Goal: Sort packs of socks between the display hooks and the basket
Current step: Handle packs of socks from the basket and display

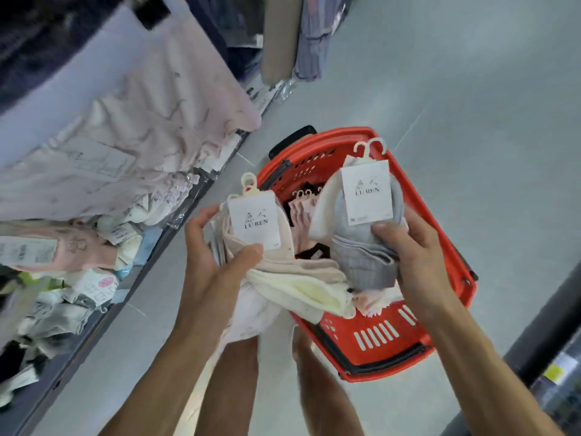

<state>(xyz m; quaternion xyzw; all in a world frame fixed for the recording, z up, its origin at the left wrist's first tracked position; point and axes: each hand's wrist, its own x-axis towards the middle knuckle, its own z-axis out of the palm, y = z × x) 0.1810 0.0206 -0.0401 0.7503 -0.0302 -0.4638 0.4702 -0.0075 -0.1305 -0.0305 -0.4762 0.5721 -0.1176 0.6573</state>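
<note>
Grey floor (471, 89); display (94, 152) at left. Red basket (333, 135) holds pink packs (303, 206). Left hand (204, 256) grasps cream pack (254, 220), right hand (418, 256) grey pack (361, 259).

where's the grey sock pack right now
In the head view the grey sock pack sits right of centre, held by the right hand above the red basket, beside the cream sock pack in the left hand.

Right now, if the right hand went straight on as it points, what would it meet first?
Beyond its grey pack, the right hand probably meets the basket at the far wall; depth unclear.
</note>
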